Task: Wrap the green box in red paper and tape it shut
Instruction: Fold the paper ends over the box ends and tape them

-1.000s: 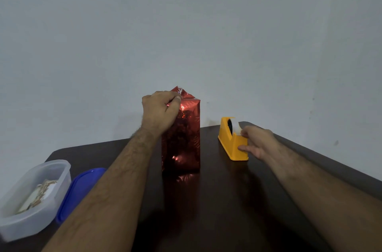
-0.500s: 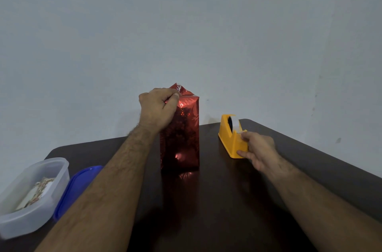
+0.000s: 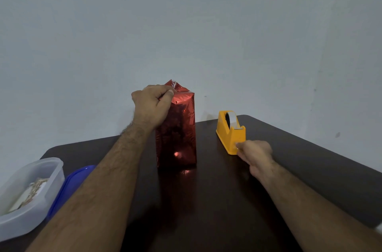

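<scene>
A: Where's the tall box wrapped in shiny red foil paper [image 3: 176, 134]?

B: Upright near the worktop's [image 3: 206, 200] far edge; left hand [image 3: 153, 105] pinches its top fold.

A: The right hand [image 3: 255, 153]?

B: Curled, seemingly pinching tape at the yellow plastic tape dispenser [image 3: 230, 131]. If that top pinch slips, the fold could spring open.

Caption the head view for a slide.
Left hand pinches the shiny red-wrapped box's top fold; right hand pulls tape at the yellow dispenser.

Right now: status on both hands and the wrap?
Left hand pinches folded red paper atop the upright wrapped box. Right hand at the yellow tape dispenser, apparently pinching tape. Top not yet taped. Nothing between them.
</scene>
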Available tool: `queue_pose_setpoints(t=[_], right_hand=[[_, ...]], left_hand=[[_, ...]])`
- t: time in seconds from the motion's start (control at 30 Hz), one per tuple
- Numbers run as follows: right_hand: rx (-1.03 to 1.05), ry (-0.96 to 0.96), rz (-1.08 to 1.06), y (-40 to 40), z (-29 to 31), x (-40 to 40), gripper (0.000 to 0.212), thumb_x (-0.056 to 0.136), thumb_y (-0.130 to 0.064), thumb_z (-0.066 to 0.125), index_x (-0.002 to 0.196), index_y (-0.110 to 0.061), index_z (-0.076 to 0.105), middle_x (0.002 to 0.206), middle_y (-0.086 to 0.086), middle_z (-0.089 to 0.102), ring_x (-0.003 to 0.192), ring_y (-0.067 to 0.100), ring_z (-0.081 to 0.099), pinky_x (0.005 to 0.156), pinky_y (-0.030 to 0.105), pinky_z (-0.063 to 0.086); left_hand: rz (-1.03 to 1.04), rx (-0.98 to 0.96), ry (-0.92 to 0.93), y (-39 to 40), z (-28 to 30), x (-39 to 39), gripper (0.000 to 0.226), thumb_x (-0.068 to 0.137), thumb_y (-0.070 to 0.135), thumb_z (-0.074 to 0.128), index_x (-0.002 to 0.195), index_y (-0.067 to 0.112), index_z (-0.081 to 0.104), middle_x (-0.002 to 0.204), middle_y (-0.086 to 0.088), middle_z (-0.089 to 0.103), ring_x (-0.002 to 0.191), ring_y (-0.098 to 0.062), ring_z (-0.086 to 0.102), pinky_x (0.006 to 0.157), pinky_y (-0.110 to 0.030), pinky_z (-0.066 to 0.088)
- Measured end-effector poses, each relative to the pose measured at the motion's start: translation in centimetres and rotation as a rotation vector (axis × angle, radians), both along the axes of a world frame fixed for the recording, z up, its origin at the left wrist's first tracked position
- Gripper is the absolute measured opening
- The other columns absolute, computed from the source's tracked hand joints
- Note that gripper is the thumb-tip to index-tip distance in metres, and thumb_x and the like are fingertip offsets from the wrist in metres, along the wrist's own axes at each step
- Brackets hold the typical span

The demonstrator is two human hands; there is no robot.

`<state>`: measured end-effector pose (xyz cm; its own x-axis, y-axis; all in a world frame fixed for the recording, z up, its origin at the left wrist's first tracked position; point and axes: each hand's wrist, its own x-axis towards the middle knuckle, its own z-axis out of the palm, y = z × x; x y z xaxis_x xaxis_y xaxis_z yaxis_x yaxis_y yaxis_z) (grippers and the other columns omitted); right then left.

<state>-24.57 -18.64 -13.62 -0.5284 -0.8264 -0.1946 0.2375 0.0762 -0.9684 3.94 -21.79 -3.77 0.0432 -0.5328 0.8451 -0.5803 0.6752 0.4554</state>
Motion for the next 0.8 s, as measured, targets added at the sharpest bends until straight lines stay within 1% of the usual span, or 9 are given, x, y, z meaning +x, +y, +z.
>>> queue_pose_setpoints(t=[0.1, 0.2, 0.27, 0.33, 0.4, 0.5, 0.57, 0.63, 0.8], right_hand=[[-0.064, -0.007, -0.008, 0.9, -0.1, 0.0, 0.039, 0.091, -0.009, 0.082, 0.125, -0.002, 0.064, 0.121, 0.006, 0.061, 0.108, 0.024, 0.061, 0.096, 0.042, 0.061], [-0.28, 0.204, -0.01, 2.0, 1.6, 0.8, 0.01, 0.095, -0.017, 0.078, 0.093, -0.007, 0.075, 0.095, 0.002, 0.07, 0.096, 0.023, 0.064, 0.079, 0.035, 0.053], [-0.442, 0.293, 0.052, 2.3, 4.3, 1.5, 0.014, 0.095, -0.017, 0.078, 0.084, -0.007, 0.076, 0.089, 0.001, 0.073, 0.091, 0.018, 0.066, 0.077, 0.029, 0.051], [-0.518, 0.306, 0.206, 2.2, 8.3, 2.2, 0.008, 0.094, -0.019, 0.079, 0.09, -0.013, 0.078, 0.097, -0.005, 0.078, 0.099, 0.01, 0.07, 0.085, 0.026, 0.053], [-0.536, 0.391, 0.371, 1.5, 12.5, 3.0, 0.007, 0.094, -0.023, 0.079, 0.097, -0.016, 0.079, 0.105, -0.007, 0.079, 0.108, 0.009, 0.069, 0.091, 0.032, 0.054], [-0.534, 0.525, 0.529, -0.1, 17.5, 4.5, 0.005, 0.093, -0.019, 0.078, 0.095, -0.014, 0.078, 0.106, -0.005, 0.08, 0.108, 0.015, 0.07, 0.089, 0.035, 0.053], [-0.509, 0.623, 0.63, -1.0, 19.8, 5.6, 0.002, 0.094, -0.015, 0.075, 0.093, -0.016, 0.076, 0.107, -0.002, 0.08, 0.103, 0.016, 0.07, 0.085, 0.034, 0.05], [-0.471, 0.743, 0.72, -1.6, 21.5, 6.8, 0.009, 0.097, -0.013, 0.071, 0.092, -0.019, 0.073, 0.1, -0.002, 0.08, 0.094, 0.014, 0.07, 0.081, 0.032, 0.047], [-0.341, 0.924, 0.769, -3.3, 22.5, 8.5, 0.004, 0.098, -0.017, 0.074, 0.095, -0.02, 0.075, 0.091, -0.003, 0.08, 0.083, 0.015, 0.067, 0.073, 0.031, 0.048]], left_hand=[[-0.006, 0.004, 0.019, -0.1, -0.1, -0.1, 0.025, 0.095, 0.038, 0.053, 0.111, 0.044, 0.071, 0.091, 0.022, 0.077, 0.108, -0.003, 0.069, 0.115, -0.055, 0.04], [-0.019, 0.013, 0.038, -0.2, -0.1, 0.1, 0.026, 0.094, 0.039, 0.055, 0.103, 0.037, 0.079, 0.091, 0.027, 0.076, 0.108, -0.001, 0.069, 0.113, -0.052, 0.044], [-0.02, 0.024, 0.043, -0.3, -0.1, 0.2, 0.025, 0.093, 0.04, 0.055, 0.106, 0.042, 0.077, 0.093, 0.035, 0.073, 0.109, 0.001, 0.069, 0.114, -0.051, 0.045], [-0.033, 0.036, 0.045, 0.0, 0.1, 0.3, 0.024, 0.092, 0.041, 0.056, 0.109, 0.047, 0.072, 0.093, 0.04, 0.071, 0.108, 0.001, 0.069, 0.114, -0.051, 0.045], [-0.042, 0.039, 0.042, 0.2, 0.4, 0.2, 0.022, 0.091, 0.04, 0.056, 0.106, 0.041, 0.073, 0.095, 0.027, 0.074, 0.101, -0.002, 0.07, 0.112, -0.051, 0.046], [-0.044, 0.047, 0.053, 0.6, 0.6, 0.2, 0.021, 0.089, 0.036, 0.057, 0.098, 0.03, 0.075, 0.094, 0.014, 0.075, 0.096, -0.005, 0.069, 0.108, -0.05, 0.048], [-0.045, 0.063, 0.056, 0.6, 0.7, 0.2, 0.023, 0.089, 0.036, 0.059, 0.104, 0.04, 0.076, 0.089, 0.026, 0.075, 0.099, 0.002, 0.069, 0.11, -0.045, 0.048], [-0.022, 0.059, 0.054, 0.5, 0.7, 0.4, 0.025, 0.089, 0.038, 0.06, 0.105, 0.042, 0.079, 0.084, 0.035, 0.072, 0.104, 0.006, 0.068, 0.112, -0.045, 0.047], [-0.01, 0.046, 0.032, 0.7, 0.9, 0.4, 0.028, 0.089, 0.043, 0.056, 0.107, 0.045, 0.077, 0.094, 0.032, 0.075, 0.105, 0.007, 0.068, 0.111, -0.048, 0.047]])
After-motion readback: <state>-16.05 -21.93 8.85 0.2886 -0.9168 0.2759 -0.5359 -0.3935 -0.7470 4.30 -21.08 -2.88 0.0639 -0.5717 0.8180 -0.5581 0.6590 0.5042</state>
